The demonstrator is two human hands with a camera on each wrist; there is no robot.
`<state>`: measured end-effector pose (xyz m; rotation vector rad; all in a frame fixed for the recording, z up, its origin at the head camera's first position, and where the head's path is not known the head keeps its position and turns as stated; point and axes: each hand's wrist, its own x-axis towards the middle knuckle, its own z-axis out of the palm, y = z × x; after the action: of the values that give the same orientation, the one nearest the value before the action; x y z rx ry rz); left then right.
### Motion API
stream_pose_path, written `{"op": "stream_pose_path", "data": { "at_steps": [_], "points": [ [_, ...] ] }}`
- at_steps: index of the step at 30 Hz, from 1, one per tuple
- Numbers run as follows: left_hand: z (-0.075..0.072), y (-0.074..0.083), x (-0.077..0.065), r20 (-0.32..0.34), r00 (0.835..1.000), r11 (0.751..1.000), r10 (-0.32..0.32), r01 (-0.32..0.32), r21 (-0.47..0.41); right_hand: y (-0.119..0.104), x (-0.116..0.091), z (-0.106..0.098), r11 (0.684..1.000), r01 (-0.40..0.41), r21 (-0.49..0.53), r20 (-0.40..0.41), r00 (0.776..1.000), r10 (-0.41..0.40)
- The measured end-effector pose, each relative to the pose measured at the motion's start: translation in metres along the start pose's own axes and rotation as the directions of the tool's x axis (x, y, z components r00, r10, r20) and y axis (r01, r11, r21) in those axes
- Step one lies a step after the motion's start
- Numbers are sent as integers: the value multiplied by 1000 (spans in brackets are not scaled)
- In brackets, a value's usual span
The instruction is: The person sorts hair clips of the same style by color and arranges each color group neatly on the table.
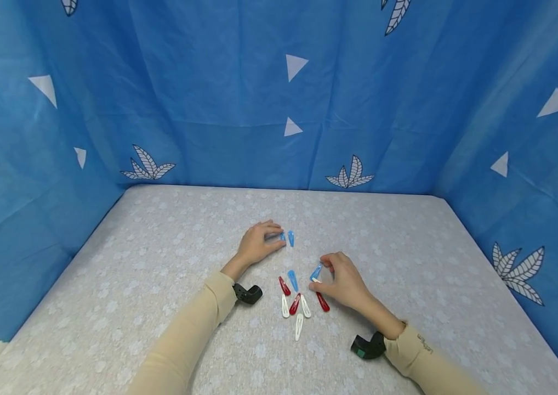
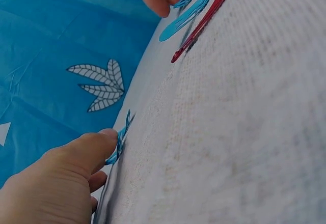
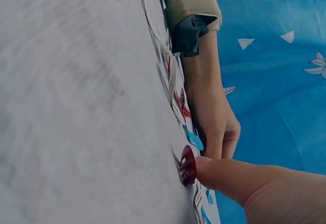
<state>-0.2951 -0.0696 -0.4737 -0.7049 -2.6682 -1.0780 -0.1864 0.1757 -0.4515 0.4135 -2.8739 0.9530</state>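
Observation:
In the head view my left hand (image 1: 259, 241) is at the far middle of the table. Its thumb and fingers pinch a blue hair clip (image 1: 283, 237), partly covered by them. Close beside it lies a second blue hair clip (image 1: 291, 238). My right hand (image 1: 345, 280) bends over a blue hair clip (image 1: 315, 272), index fingertip at its upper end; I cannot tell whether the thumb closes on it. Under that thumb a white hair clip (image 1: 315, 280) shows in part, above a red hair clip (image 1: 322, 302). In the right wrist view the thumb (image 3: 224, 175) overlaps the red hair clip (image 3: 188, 165).
Between the forearms lie another blue hair clip (image 1: 292, 280), two red hair clips, one (image 1: 284, 286) at the left, and several white hair clips, the nearest (image 1: 299, 327) toward me. A patterned cloth covers the table (image 1: 200, 219). Blue curtains (image 1: 239, 93) surround its back and sides.

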Motion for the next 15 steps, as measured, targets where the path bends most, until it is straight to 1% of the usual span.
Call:
{"op": "stream_pose_path", "data": {
  "at_steps": [3, 7, 15],
  "points": [
    [-1, 1, 0, -2, 1000, 1000, 1, -1, 3, 0, 0, 1, 999, 27, -36, -18, 999, -28],
    [-1, 1, 0, -7, 1000, 1000, 10, -10, 5, -1, -1, 2, 998, 44, -53, -38, 998, -46],
    [0, -1, 1, -3, 1000, 1000, 12, -12, 6, 0, 0, 4, 998, 34, -55, -51, 998, -36]
  ]
}}
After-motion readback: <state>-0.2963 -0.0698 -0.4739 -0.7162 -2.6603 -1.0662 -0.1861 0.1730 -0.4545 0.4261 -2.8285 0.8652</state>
